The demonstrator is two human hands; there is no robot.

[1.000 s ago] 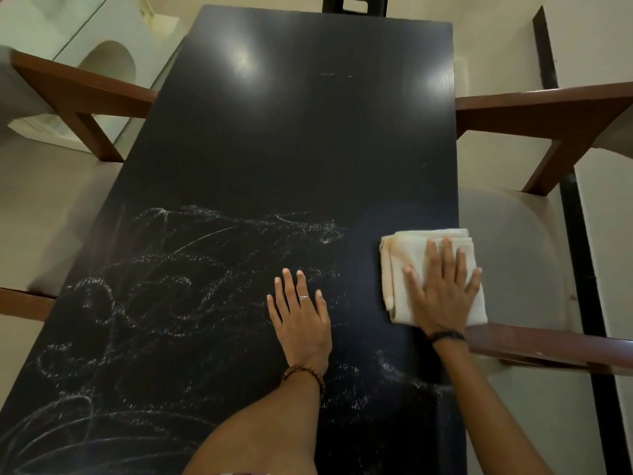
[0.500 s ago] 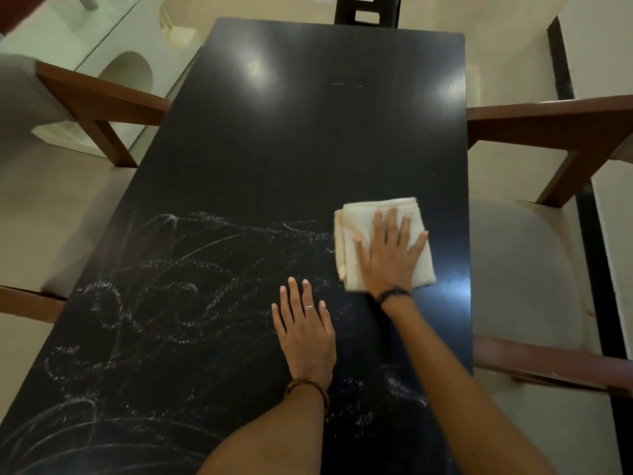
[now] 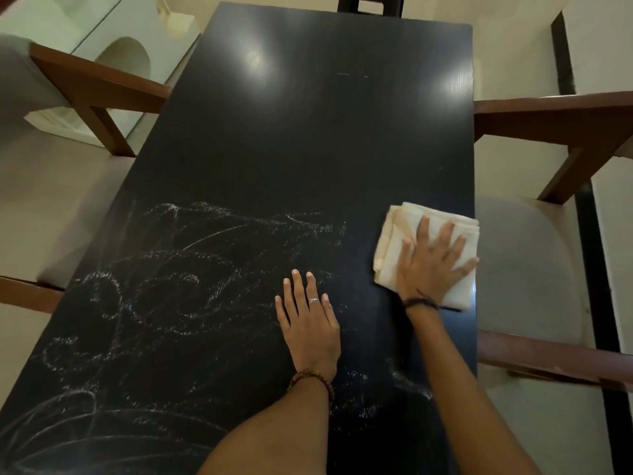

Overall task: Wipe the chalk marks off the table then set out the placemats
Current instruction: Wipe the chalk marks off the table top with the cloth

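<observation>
Two hands flat on chalk-marked black table

Both palms down on glossy dark table [image 3: 308, 138]. Left hand [image 3: 308, 323] lower centre, fingers spread lightly, ring and bead bracelet visible. Right hand [image 3: 433, 265] right of centre, fingers splayed, pressing folded cream cloth [image 3: 397, 234] at table's right edge. Chalk marks [image 3: 178, 269] swirled across lower left half; upper half clean, ceiling-light glare. Wooden chairs [image 3: 548, 111] with grey seats on both sides, pale floor around. No placemats in sight.
</observation>
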